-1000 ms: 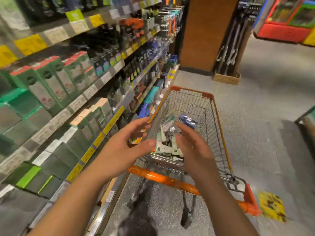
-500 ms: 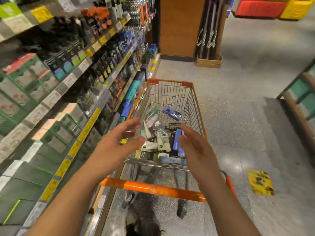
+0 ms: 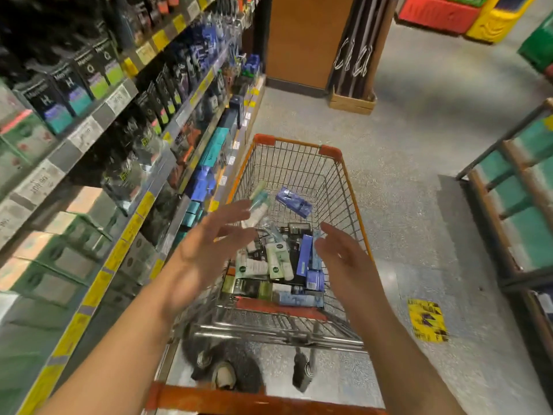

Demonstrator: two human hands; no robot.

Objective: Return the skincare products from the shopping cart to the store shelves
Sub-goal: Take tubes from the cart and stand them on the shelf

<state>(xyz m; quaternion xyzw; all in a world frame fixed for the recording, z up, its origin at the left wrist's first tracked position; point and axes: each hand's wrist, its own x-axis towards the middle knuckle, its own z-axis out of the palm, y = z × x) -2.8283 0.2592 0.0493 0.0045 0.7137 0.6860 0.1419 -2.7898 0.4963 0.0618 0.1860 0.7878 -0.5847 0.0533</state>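
Note:
A wire shopping cart (image 3: 348, 181) with orange trim stands in the aisle in front of me. Inside lies a pile of skincare products (image 3: 278, 265): white tubes, blue boxes and dark boxes, with one blue box (image 3: 294, 202) lying apart at the far end. My left hand (image 3: 206, 250) hovers over the cart's left side, fingers spread, holding nothing. Over the right side my right hand (image 3: 344, 259) is also empty, fingers straight. Both palms face each other above the pile. The store shelves (image 3: 125, 121) run along my left, filled with boxed products.
Yellow and white price tags line the shelf edges (image 3: 131, 226). A wooden pillar (image 3: 308, 40) and a crate with hanging items (image 3: 353, 100) stand ahead. A green rack (image 3: 514, 211) is on the right, and a yellow sticker (image 3: 428, 320) lies on the floor.
My view has tilted down and closer over the cart. Both hands have stayed empty above the products, spreading slightly further apart.

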